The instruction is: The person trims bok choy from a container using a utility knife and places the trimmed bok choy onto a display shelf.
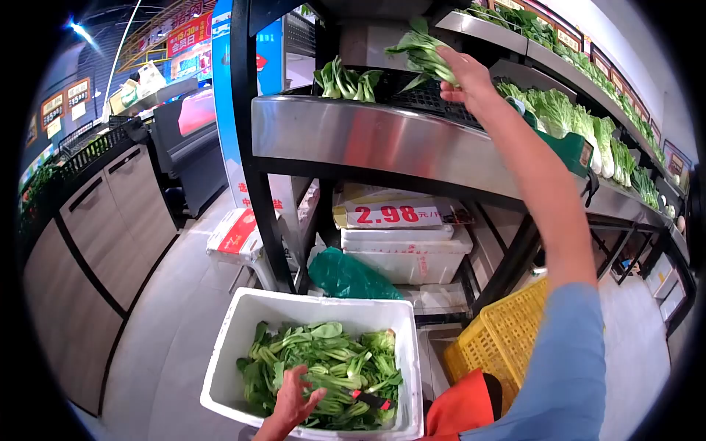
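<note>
In the head view, the right hand [471,77] is up at one o'clock, fingers wrapped about a bunch of greens [423,53], above a black mesh tray [441,105] on a shelf with a shiny steel front [353,132]. Toward twelve, another pale-stemmed bunch [346,82] sits on that shelf, and leafy cabbages [559,114] line up at two. Down at half past six, the left hand [294,400] has its fingers parted and grips nothing I can see; whether it touches the loose greens [323,353] below, I can't tell. Those fill a white foam box [224,345] standing in front of the shelf. Near the centre, a red-figured price sign [390,214] rests on stacked white boxes [412,264], a green plastic bag [349,275] just below. Yellow crate [507,331] at four, pale tiled floor [169,338] at eight, wood-grain cabinets [103,206] at nine.
</note>
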Motion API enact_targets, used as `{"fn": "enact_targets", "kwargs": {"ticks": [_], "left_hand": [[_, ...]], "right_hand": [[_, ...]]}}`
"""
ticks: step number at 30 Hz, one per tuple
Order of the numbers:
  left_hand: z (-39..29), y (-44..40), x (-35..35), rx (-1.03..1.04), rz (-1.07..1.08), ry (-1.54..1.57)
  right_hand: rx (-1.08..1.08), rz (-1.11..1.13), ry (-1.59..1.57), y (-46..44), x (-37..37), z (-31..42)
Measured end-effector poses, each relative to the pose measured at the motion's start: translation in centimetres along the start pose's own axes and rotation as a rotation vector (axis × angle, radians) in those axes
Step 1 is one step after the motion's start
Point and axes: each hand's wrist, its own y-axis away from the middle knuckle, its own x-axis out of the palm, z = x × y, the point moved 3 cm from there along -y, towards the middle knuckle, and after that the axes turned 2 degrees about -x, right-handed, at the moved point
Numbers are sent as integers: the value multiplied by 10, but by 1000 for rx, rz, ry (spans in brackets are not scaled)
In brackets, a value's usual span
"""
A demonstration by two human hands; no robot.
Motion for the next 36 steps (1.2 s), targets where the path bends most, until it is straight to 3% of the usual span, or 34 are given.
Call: {"fn": "enact_targets", "kwargs": {"ticks": [4, 7, 9, 10, 12, 14, 17, 20, 23, 25, 27, 28, 30, 32, 33, 34, 35, 36], "left_hand": [[2, 1, -15, -113, -18, -145], [-4, -3, -21, -219, -15, -259], [28, 6, -10, -215, -5, -317], [47, 11, -4, -136, -2, -306], [26, 5, -9, -192, 76, -252], [15, 6, -12, -240, 125, -218], [-8, 14, -21, -147, 62, -248], [-7, 19, -20, -217, 98, -213], [-15, 18, -21, -252, 92, -172], [-11, 16, -22, -193, 70, -204], [-14, 8, -25, -200, 113, -250], [-19, 2, -27, -168, 64, -253], [-2, 12, -21, -126, 166, -231], [-12, 11, -23, -158, 151, -196], [-3, 13, -20, -38, 115, -283], [5, 18, -16, -49, 132, -311], [-3, 18, -18, 25, 96, -332], [-6, 24, -18, -35, 143, -343]], "right_hand": [[-204, -163, 267, -51, 38, -21], [-51, -51, 602, -61, 79, -48], [129, 425, 1037, -68, 112, -68], [204, 678, 884, -85, 117, -100], [332, 750, 795, -71, 113, -99], [314, 777, 830, -78, 109, -105], [168, 625, 925, -71, 114, -100], [109, 543, 1035, -70, 113, -95], [249, 667, 932, -77, 110, -97], [232, 554, 881, -85, 108, -108], [84, 463, 960, -87, 107, -105], [-44, 391, 1014, -90, 105, -98], [-327, 161, 1040, -92, 89, -71], [-661, -243, 739, -106, 71, -72], [-850, -457, 352, -45, 61, 10], [-793, -113, 219, -5, 70, 24], [-840, 1, 199, 60, 87, 33], [-818, 209, 184, 115, 91, 27]]}}
